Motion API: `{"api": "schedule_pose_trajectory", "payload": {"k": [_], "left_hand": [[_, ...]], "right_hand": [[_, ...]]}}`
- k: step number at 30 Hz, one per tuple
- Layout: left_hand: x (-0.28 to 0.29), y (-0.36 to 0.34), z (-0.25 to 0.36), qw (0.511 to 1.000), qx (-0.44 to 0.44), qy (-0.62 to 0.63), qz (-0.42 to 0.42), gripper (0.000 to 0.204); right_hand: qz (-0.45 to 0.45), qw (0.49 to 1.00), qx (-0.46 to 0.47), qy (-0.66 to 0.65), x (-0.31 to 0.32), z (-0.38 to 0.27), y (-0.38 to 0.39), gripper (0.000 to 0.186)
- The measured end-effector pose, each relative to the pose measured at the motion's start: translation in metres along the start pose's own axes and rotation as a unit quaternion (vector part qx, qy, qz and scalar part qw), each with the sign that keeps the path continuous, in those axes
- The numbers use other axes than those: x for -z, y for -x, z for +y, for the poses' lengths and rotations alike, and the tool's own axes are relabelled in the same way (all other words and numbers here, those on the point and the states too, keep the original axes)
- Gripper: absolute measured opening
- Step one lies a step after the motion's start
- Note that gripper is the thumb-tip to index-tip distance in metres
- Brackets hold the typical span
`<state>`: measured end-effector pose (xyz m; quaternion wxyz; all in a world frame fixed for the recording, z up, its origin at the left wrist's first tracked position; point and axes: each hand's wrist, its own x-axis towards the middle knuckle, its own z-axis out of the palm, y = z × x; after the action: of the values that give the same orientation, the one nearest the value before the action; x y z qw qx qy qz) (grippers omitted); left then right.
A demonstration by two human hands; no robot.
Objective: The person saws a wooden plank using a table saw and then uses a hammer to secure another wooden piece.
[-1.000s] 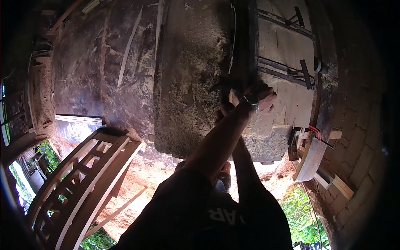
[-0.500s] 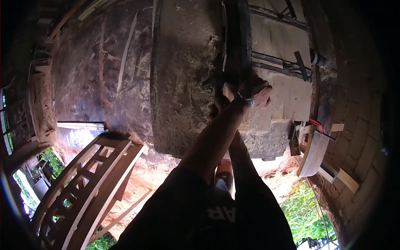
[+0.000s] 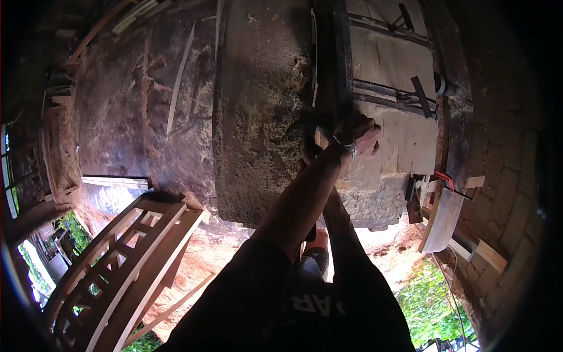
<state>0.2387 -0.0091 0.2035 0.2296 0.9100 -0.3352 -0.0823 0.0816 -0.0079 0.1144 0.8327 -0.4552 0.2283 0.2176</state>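
Observation:
My forearms cross over a dusty workbench (image 3: 258, 164). My left hand (image 3: 365, 136), with a band at its wrist, reaches over to the right; its fingers are curled at the edge of a long dark beam (image 3: 334, 64), and what they hold is hidden. My right hand (image 3: 311, 151) lies in shadow to the left, beneath the left forearm. It is closed around something dark that I cannot make out. Pale boards (image 3: 387, 141) lie right of the beam, with metal bar clamps (image 3: 393, 95) across them.
A slatted, curved wooden frame (image 3: 117, 258) leans at the lower left. A thin wood strip (image 3: 180, 79) lies on the dark surface to the left. A red-handled tool (image 3: 446, 179) and a curved board (image 3: 444, 220) are beyond the bench's right end.
The view has shifted slightly. Both hands stay at nearly the same spot by the beam, the right one a little deeper under the left forearm.

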Motion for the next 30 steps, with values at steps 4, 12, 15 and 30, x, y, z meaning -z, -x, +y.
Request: {"api": "schedule_pose_trajectory", "payload": {"k": [4,12,15,30], "left_hand": [[-0.017,0.010,-0.020,0.999,0.041,-0.006,0.021,0.022],[0.006,0.012,-0.016,0.999,0.007,0.038,-0.015,0.023],[0.018,0.009,-0.013,0.998,0.014,0.038,-0.045,0.021],[0.014,-0.004,-0.006,0.996,-0.004,0.075,-0.044,0.028]], "right_hand": [[-0.097,0.926,0.079,0.356,-0.024,-0.035,0.039,0.037],[0.244,0.668,0.376,0.594,0.040,-0.226,0.059,0.014],[0.156,0.499,0.524,0.672,0.054,-0.310,-0.023,0.024],[0.427,0.553,0.223,0.680,0.043,-0.297,-0.111,0.030]]}}
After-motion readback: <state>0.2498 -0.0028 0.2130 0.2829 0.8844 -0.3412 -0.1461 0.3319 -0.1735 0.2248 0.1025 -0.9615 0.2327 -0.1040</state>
